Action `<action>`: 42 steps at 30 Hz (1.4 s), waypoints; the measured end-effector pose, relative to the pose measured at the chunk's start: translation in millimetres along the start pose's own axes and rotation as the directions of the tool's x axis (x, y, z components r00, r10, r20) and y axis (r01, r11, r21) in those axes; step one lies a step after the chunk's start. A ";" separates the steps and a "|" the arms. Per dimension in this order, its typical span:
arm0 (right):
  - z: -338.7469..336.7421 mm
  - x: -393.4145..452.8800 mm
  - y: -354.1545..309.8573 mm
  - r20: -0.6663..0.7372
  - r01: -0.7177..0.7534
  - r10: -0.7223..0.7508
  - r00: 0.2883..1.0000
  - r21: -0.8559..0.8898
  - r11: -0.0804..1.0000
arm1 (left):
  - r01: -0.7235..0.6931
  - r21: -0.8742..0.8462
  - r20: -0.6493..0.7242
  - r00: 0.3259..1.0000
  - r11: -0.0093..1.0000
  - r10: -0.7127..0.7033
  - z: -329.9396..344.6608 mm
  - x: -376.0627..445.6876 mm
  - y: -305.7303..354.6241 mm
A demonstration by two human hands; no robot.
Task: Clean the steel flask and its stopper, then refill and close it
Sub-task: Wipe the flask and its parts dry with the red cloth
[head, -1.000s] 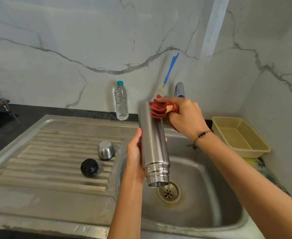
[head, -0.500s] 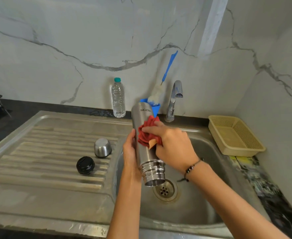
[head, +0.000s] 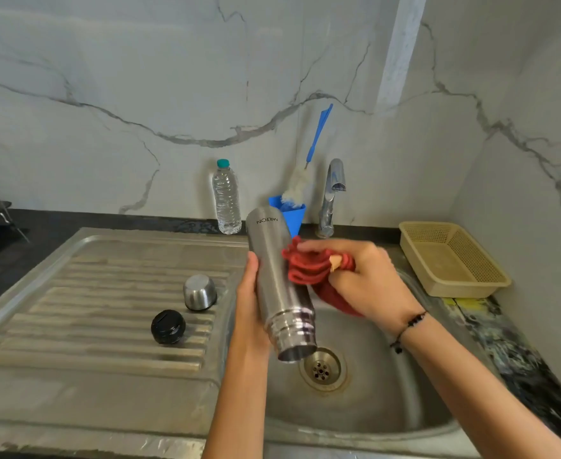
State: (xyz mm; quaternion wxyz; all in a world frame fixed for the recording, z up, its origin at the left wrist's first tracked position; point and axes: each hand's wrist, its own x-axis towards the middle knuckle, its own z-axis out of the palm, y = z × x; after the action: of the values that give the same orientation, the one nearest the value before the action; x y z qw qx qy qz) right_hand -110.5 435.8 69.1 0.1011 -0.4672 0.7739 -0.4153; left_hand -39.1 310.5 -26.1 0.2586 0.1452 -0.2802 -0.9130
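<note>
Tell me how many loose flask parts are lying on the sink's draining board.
2. The black stopper lies near the middle of the ribbed draining board, and the steel cap sits just behind it, nearer the basin. None seems hidden.

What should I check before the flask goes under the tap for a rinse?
1. Flask held firmly by left hand: ok.
2. Mouth pointing down over the sink: ok.
3. Red cloth gripped in right hand, against the flask: ok.
4. Black stopper and steel cap off, on the drainboard: ok.
5. Tap running: not ok, no water visible.
6. Flask interior clean: cannot tell.
</note>
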 end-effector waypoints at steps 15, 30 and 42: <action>28.9 9.7 3.6 0.003 0.040 -0.040 0.999 -0.243 0.969 | -0.047 -0.032 0.000 0.999 0.998 0.047 -1.1 -8.3 -3.6; 38.2 -51.1 28.2 -0.161 -0.063 0.076 0.984 0.082 0.995 | 0.054 -0.110 -0.157 0.985 0.992 -0.071 -2.2 7.3 -13.6; 64.6 -55.2 28.2 -0.055 0.297 -0.455 0.889 -0.687 0.663 | -0.252 0.081 -0.259 0.929 0.964 0.264 -6.6 18.8 -18.2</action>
State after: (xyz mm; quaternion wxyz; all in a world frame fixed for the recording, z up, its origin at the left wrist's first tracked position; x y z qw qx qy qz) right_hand -63.4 451.1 -5.4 -0.2465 -0.5730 0.7617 -0.1750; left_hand -59.0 310.0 -44.3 0.4082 0.2348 -0.2803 -0.8365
